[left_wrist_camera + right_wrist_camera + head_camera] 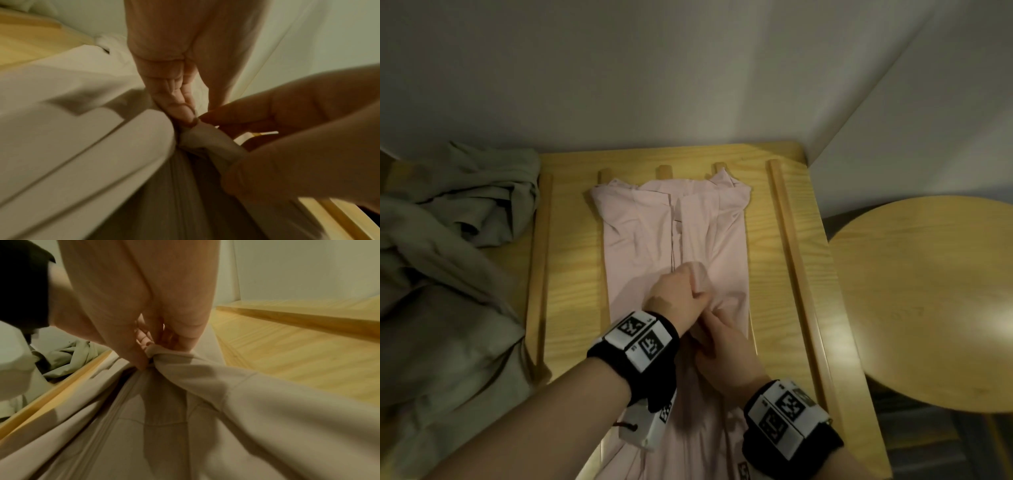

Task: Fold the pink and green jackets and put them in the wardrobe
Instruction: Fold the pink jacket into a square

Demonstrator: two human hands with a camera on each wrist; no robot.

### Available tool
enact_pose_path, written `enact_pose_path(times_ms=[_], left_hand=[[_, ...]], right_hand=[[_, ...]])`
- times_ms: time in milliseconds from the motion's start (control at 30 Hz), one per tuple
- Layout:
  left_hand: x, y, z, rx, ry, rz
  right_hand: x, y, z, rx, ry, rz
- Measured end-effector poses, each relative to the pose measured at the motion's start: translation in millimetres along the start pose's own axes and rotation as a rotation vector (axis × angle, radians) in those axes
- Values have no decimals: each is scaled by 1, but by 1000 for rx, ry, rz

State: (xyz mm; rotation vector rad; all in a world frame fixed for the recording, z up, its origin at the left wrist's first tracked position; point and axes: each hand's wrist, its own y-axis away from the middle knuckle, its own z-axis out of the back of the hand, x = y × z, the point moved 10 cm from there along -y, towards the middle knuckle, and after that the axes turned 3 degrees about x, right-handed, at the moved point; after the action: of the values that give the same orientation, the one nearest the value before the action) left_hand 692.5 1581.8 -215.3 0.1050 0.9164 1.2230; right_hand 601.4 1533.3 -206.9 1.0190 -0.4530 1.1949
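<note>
The pink jacket lies lengthwise on the slatted wooden surface, its sides folded in to a narrow strip, collar at the far end. My left hand grips a bunched fold of it near the middle, thumb and fingers pinching the cloth. My right hand, just below and touching the left, pinches the same gathered cloth. In the wrist views the fabric looks beige and pulls into creases toward the pinch. The green jacket lies crumpled at the left, apart from both hands.
Raised wooden rails run lengthwise on both sides of the pink jacket. A round wooden table top stands at the right, beyond the surface's edge. White walls close the far side and right corner.
</note>
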Motion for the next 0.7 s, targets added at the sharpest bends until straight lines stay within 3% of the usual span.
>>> enact_pose_path(times_ms=[167, 300, 500, 700], left_hand=[[8, 8, -11, 25, -107, 35], [5, 11, -10, 22, -170, -4], [8, 16, -10, 44, 101, -89], [2, 20, -7, 18, 58, -151]], right_hand=[[-5, 13, -6, -5, 8, -10], [-22, 27, 1, -43, -46, -128], [-42, 51, -1, 76, 86, -245], [-28, 67, -16, 151, 182, -219]])
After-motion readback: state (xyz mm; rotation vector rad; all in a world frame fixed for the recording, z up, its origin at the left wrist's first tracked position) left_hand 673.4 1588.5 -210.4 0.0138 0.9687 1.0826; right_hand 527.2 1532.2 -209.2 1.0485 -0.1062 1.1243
